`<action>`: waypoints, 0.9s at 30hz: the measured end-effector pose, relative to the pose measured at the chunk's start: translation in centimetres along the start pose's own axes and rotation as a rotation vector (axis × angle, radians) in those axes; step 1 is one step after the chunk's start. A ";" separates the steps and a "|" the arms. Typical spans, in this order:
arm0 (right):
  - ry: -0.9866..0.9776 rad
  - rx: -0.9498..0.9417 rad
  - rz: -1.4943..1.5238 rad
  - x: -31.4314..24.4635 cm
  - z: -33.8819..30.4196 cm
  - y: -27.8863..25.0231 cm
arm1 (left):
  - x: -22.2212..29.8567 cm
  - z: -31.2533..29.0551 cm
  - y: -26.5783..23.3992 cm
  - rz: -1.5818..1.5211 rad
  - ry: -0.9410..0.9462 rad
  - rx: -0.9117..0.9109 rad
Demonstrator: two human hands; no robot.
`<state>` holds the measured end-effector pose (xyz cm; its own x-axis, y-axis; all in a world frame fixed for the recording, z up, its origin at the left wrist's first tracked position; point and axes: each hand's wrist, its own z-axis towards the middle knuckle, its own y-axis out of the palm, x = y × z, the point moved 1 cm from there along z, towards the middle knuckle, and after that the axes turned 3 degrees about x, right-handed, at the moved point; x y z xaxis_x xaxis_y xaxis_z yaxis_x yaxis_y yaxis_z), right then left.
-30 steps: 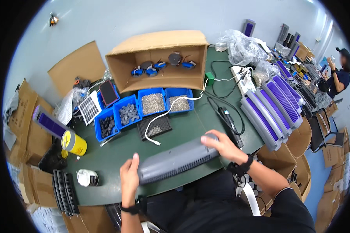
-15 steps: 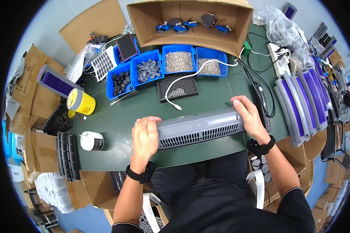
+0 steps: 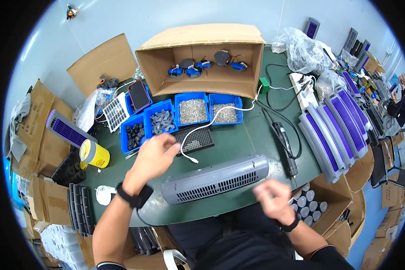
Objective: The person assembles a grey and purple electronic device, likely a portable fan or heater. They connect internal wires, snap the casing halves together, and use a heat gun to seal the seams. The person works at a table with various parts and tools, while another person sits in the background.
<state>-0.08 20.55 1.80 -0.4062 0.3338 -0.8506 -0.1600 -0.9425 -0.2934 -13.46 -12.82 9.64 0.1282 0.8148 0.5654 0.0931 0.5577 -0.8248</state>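
Note:
A long grey plastic housing with a slotted vent point(image 3: 215, 179) lies on the green table in front of me, with neither hand touching it. My left hand point(image 3: 153, 157) is raised above the table left of the housing, near the blue bins; its fingers are loosely bent and apart, and nothing shows in them. At the housing's right end, close to the table's front edge, is my right hand point(image 3: 273, 200). Motion blurs its bent fingers, so whether they hold anything is unclear. A white cable point(image 3: 191, 153) ends just behind the housing, across a black perforated tray point(image 3: 202, 140).
Blue bins hold black parts point(image 3: 135, 136), grey clips point(image 3: 162, 122) and small metal screws point(image 3: 192, 111). An electric screwdriver point(image 3: 287, 146) lies right, beside stacked grey-purple panels point(image 3: 321, 139). Left stand a yellow container point(image 3: 95, 154) and a white cup point(image 3: 105, 195). An open carton point(image 3: 202, 83) stands behind.
Both hands have let go of the grey housing, which now rests on the table. My left hand has moved up toward the bins; my right has dropped toward the front edge. The view has shifted.

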 end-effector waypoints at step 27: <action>0.020 -0.032 0.006 3.0 -1.8 4.9 | -1.9 15.9 6.1 0.045 0.083 0.072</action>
<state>-0.47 16.88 -2.98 -0.3892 0.3284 -0.8606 -0.1285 -0.9445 -0.3023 -28.80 -8.46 3.45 0.2118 0.8252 0.5236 0.0142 0.5331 -0.8459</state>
